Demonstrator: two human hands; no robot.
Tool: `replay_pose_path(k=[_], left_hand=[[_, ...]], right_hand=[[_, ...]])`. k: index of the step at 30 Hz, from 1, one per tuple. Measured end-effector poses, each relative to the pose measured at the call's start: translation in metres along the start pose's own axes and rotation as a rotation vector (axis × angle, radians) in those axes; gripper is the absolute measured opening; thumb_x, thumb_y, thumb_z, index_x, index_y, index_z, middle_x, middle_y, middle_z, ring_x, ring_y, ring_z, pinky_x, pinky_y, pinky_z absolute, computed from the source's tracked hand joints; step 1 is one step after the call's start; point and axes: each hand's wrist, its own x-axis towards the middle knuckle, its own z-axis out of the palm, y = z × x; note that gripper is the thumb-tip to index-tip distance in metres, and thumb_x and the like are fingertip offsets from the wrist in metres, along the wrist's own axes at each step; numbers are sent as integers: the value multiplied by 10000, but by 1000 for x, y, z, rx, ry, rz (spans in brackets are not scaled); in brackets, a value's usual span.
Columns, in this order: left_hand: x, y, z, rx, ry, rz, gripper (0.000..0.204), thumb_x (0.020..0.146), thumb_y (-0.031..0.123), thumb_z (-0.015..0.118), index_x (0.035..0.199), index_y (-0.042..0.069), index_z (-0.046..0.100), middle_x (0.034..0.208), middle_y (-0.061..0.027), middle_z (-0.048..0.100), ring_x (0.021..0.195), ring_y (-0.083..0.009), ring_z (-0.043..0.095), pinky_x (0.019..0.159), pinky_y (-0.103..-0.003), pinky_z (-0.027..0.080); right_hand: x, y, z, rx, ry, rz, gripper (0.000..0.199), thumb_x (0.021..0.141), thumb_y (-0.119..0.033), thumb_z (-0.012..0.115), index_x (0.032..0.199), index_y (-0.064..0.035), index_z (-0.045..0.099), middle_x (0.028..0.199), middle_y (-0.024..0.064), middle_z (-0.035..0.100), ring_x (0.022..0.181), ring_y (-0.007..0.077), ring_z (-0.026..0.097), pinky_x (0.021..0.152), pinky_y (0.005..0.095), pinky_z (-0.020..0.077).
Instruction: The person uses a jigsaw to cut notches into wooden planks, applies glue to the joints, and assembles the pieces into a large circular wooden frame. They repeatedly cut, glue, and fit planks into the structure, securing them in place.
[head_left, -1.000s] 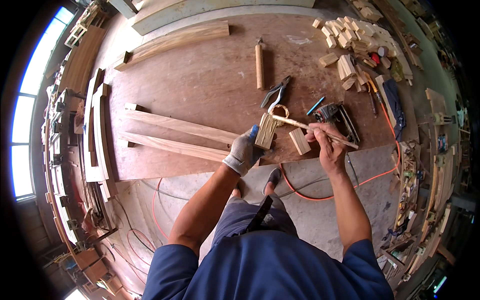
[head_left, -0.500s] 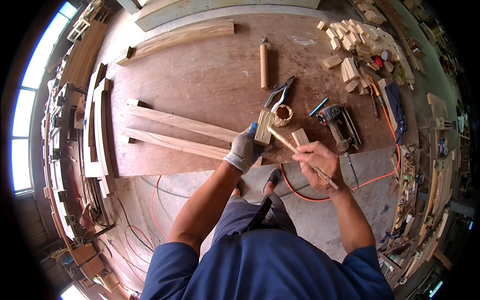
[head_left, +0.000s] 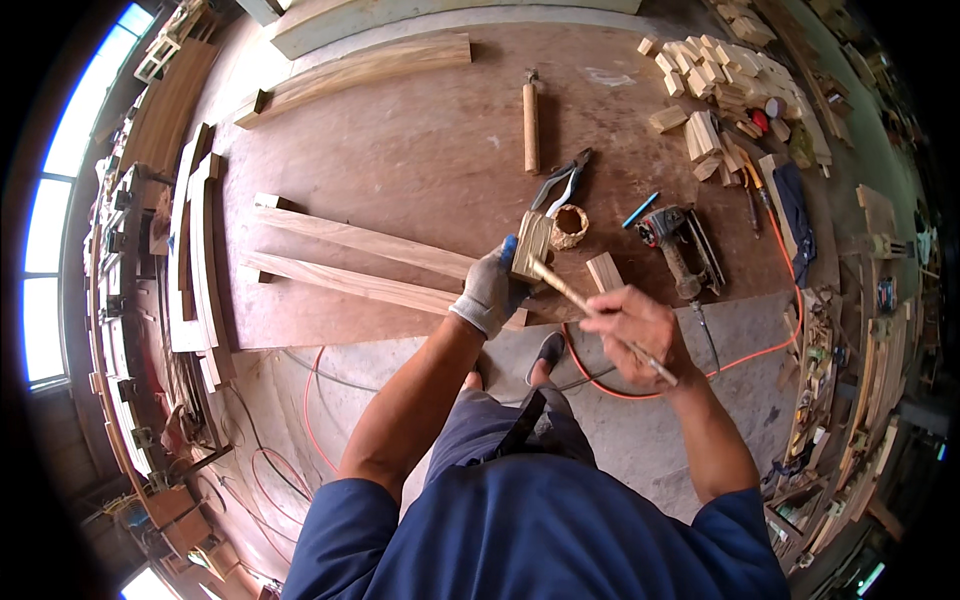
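Observation:
My left hand (head_left: 488, 290), in a pale work glove with blue fingertips, grips a small wood block (head_left: 532, 243) above the bench's near edge. A wet, yellowish coating, probably glue, covers the block's upturned face. My bare right hand (head_left: 636, 332) is closed round a thin wooden stick (head_left: 574, 294), its tip touching the lower part of that face. Just beyond the block stands a small round pot (head_left: 570, 227), crusted around the rim and dark inside. Another wood block (head_left: 603, 272) lies between the pot and my right hand.
On the wooden bench (head_left: 400, 150) are long wood pieces (head_left: 350, 285), a hammer (head_left: 531, 125), pliers (head_left: 563, 180), a blue pen (head_left: 640, 209) and a nail gun (head_left: 682, 250). Stacked blocks (head_left: 715, 70) fill the far right. An orange hose (head_left: 750, 354) trails off the near edge.
The stick's tip has slid down the block's coated face, toward its lower edge. My left hand still holds the block in nearly the same place.

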Motion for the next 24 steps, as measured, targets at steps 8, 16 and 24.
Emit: replay_pose_path(k=[8, 16, 24], left_hand=[[0, -1, 0, -49, -12, -14, 495, 1135, 396, 458, 1384, -13, 584, 1208, -202, 708, 1067, -364, 687, 945, -499, 568], [-4, 0, 6, 48, -7, 34, 541, 1134, 415, 447, 1426, -27, 557, 1247, -236, 704, 1060, -357, 691, 915, -471, 572], [-21, 1, 13, 89, -109, 2, 497, 1122, 398, 471, 1409, 10, 588, 1230, -227, 708, 961, -339, 683, 788, -434, 566]], right_hand=[[1, 1, -2, -79, 72, 38, 259, 808, 87, 672, 1023, -24, 762, 1073, 168, 701, 861, 318, 733, 744, 378, 607], [-8, -13, -7, 27, 38, 36, 206, 845, 30, 657, 1006, -19, 776, 1047, 153, 720, 917, 288, 744, 788, 369, 613], [-7, 60, -19, 594, 332, 546, 233, 1004, -53, 570, 1123, 56, 737, 1009, 140, 765, 924, 209, 758, 863, 348, 647]])
